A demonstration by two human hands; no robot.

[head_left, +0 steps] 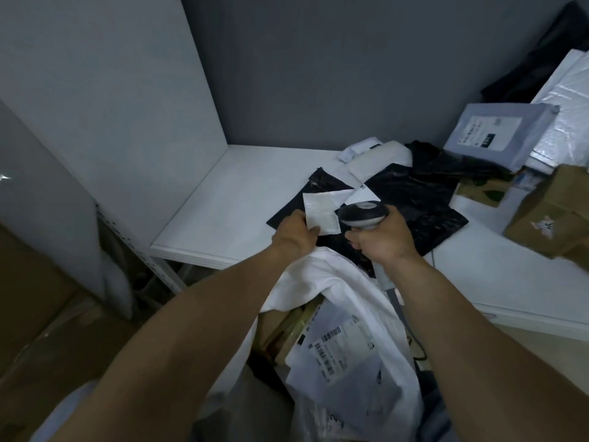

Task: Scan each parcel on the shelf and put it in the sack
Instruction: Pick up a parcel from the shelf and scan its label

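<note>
The white shelf [229, 199] is carrying a heap of parcels [417, 193] on its right side. Below its front edge the white sack [322, 275] is gaping open. Both forearms are reaching out over the sack. The right hand [384, 242] is gripping the scanner [363, 213], which is aiming left. The left hand [293, 234] is pinching a small white parcel [320, 215] just beside the scanner's head, over the shelf.

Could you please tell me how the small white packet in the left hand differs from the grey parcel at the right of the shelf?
The white packet is much smaller than the grey parcel. The left hand pinches the packet; the parcel lies untouched, tilted on the pile. The parcel shows a printed label; the packet's visible face looks plain. Both are flat and not yet in the sack.
</note>
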